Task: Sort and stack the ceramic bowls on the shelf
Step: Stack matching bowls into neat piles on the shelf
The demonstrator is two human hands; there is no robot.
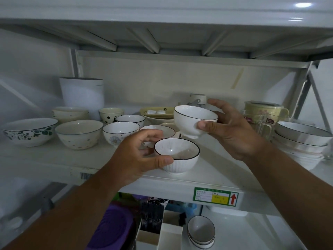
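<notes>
My left hand (137, 156) grips a white ribbed bowl (177, 156) with a dark rim, thumb on its near side, at the front of the white shelf (207, 175). Whether this bowl rests on the shelf I cannot tell. My right hand (232, 130) holds a second white dark-rimmed bowl (194, 121) in the air, tilted, above and right of the first. Behind them stand a flower-print bowl (119, 132), another dark-rimmed bowl (130, 120) and a small scalloped bowl (166, 130).
To the left sit a cream speckled bowl (78, 133), a leaf-pattern bowl (28, 131), stacked cream bowls (70, 112), a dotted cup (111, 114) and a tall white container (82, 94). A yellow dish (156, 112) is behind. Stacked wide bowls (302, 138) and glass mugs (264, 127) stand right.
</notes>
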